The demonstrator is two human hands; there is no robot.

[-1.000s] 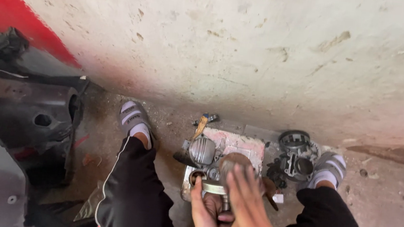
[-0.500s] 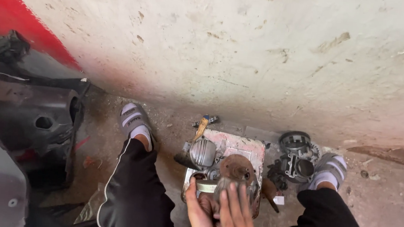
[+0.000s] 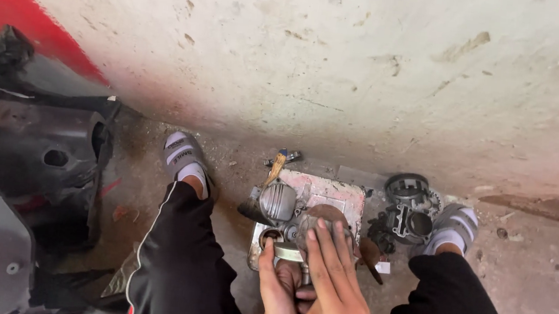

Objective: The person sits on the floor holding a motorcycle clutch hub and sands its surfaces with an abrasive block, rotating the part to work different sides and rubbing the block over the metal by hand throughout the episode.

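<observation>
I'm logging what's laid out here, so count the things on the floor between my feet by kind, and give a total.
Pistons: 1, silvery, lying on the tray
Metal trays: 1, pale and grimy
Dark engine cylinder parts: 2, beside the right foot
Wooden-handled tools: 1, behind the tray
Round metal parts under the hands: 1
Total: 6

Both wrists cut off at bottom edge. Right hand (image 3: pixel 335 292) covers most of the round metal part (image 3: pixel 325 217); grip unclear.

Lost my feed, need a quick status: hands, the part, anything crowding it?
Left hand grips metal engine part from below. Right hand lies flat over it, fingers spread. Piston close behind, cylinder block off to the right.
</observation>
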